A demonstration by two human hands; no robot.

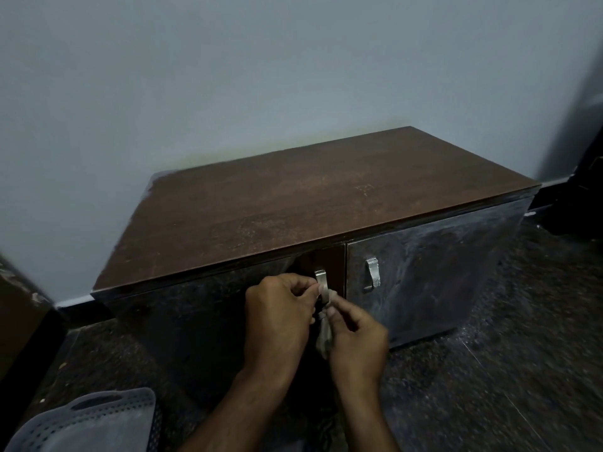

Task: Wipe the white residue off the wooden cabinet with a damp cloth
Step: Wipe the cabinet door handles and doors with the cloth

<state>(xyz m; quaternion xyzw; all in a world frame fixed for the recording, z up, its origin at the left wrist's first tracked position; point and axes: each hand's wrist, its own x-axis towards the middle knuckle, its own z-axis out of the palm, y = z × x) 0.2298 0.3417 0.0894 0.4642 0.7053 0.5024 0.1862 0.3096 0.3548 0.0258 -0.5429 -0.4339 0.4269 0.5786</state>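
both hands work at the left door handle (321,286), its long axis upright: left hand (279,309) pinches it, right hand (357,342) just below grips the damp cloth (324,340) against it.

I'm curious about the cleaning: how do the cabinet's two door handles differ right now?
The left handle looks clean, plain metal; the right handle carries white residue. Both hands work at the left handle with a cloth; the right handle stands untouched. Around the left handle the door shows brown wood; the right door is smeared white. Both are upright metal pulls.
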